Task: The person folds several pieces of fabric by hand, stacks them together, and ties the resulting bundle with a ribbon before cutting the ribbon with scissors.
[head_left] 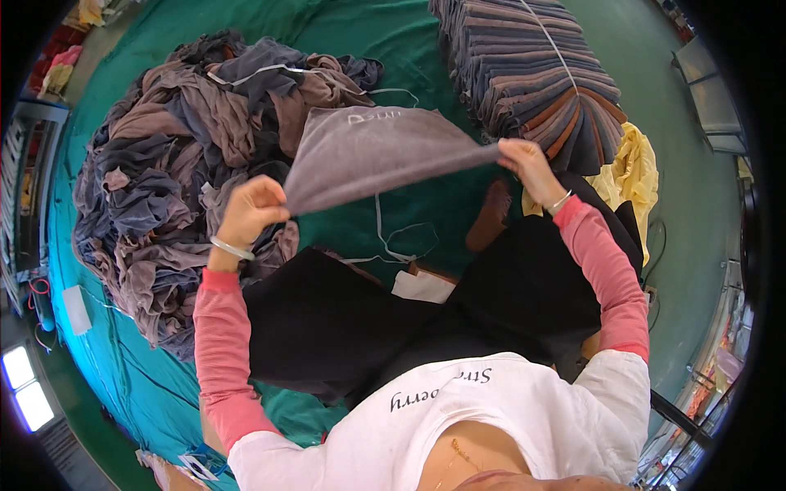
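A grey-brown cloth point(385, 159) with pale lettering is held up in front of me, stretched sideways between my hands. My left hand point(254, 213) pinches its lower left corner, with a bracelet on the wrist. My right hand point(524, 170) grips the right end, fingers closed over the edge. Just beyond it at the left is a big tangled heap of grey and brown cloths point(155, 204). At the upper right stands a tall stack of folded cloths point(524, 65), tied with a white cord.
I sit on a green sheet point(98, 319) with white cords point(385, 245) lying on it. Yellow fabric point(634, 168) lies at the right, and a brown shoe or slipper point(487, 217) is near my right hand. Racks and metal frames line the outer edges.
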A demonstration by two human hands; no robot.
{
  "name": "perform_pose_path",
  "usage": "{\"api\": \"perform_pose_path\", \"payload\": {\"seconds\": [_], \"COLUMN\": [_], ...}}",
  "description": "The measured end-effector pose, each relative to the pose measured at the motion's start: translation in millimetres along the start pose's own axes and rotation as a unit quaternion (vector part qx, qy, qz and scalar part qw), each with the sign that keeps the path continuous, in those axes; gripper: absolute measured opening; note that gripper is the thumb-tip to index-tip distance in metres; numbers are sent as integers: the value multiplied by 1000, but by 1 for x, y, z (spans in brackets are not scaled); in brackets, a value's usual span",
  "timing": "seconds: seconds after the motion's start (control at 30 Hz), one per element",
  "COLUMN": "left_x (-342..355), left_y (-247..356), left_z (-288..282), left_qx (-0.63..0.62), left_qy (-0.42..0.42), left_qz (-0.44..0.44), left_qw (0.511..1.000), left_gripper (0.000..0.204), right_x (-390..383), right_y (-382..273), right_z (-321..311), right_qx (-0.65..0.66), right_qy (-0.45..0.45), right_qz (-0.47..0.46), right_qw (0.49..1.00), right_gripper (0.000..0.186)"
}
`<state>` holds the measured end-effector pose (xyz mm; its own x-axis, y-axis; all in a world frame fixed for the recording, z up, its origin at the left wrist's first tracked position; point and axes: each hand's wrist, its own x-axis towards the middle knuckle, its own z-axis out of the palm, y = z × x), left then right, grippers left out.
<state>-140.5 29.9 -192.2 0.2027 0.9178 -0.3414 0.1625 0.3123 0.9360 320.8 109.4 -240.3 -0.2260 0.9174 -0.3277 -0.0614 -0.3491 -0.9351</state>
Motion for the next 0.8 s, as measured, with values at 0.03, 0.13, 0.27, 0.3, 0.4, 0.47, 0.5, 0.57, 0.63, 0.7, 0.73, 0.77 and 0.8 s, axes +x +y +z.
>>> {"api": "perform_pose_path", "payload": {"seconds": [0.03, 0.13, 0.27, 0.3, 0.4, 0.47, 0.5, 0.57, 0.63, 0.7, 0.73, 0.77, 0.8], "left_x": [-6, -10, 11, 25, 67, 84, 86, 77, 78, 64, 53, 45, 39], "left_y": [-17, -73, -116, -118, -171, -179, -178, -173, -143, -154, -165, -174, -178], "left_z": [2, 9, 22, 25, 10, -5, -9, -33, -26, -40, -55, -72, -86], "left_qx": [-17, 13, 31, 46, 10, 65, 146, 369, 580, 702, 689, 671, 680], "left_qy": [-34, -131, -99, -57, 138, 271, 314, 361, 429, 483, 459, 437, 406], "left_qz": [-45, -127, -220, -234, -140, -12, 76, 58, -51, -117, -173, -229, -219], "left_qw": [998, 983, 970, 969, 980, 960, 935, 855, 690, 510, 533, 553, 570], "left_gripper": [24, 24, 22, 22, 22, 24, 25, 41, 55, 59, 58, 56, 43], "right_x": [-7, -17, -15, -8, 35, 59, 65, 71, 63, 55, 52, 50, 44], "right_y": [12, 68, 112, 119, 119, 121, 130, 143, 160, 163, 162, 157, 151], "right_z": [1, -10, -8, -6, 6, 20, 27, 34, 20, 20, 25, 34, 44], "right_qx": [-29, -95, -118, -100, -123, -133, -128, -120, -124, -130, -141, -141, -141], "right_qy": [-7, -79, -79, -59, 16, 33, 75, 112, 63, 30, -7, -14, -12], "right_qz": [34, 151, 168, 164, 149, 103, 38, -27, -5, 29, 62, 56, 78], "right_qw": [999, 981, 976, 980, 981, 985, 988, 986, 990, 991, 988, 988, 987], "right_gripper": [19, 23, 25, 24, 22, 24, 24, 24, 24, 23, 22, 22, 21]}}
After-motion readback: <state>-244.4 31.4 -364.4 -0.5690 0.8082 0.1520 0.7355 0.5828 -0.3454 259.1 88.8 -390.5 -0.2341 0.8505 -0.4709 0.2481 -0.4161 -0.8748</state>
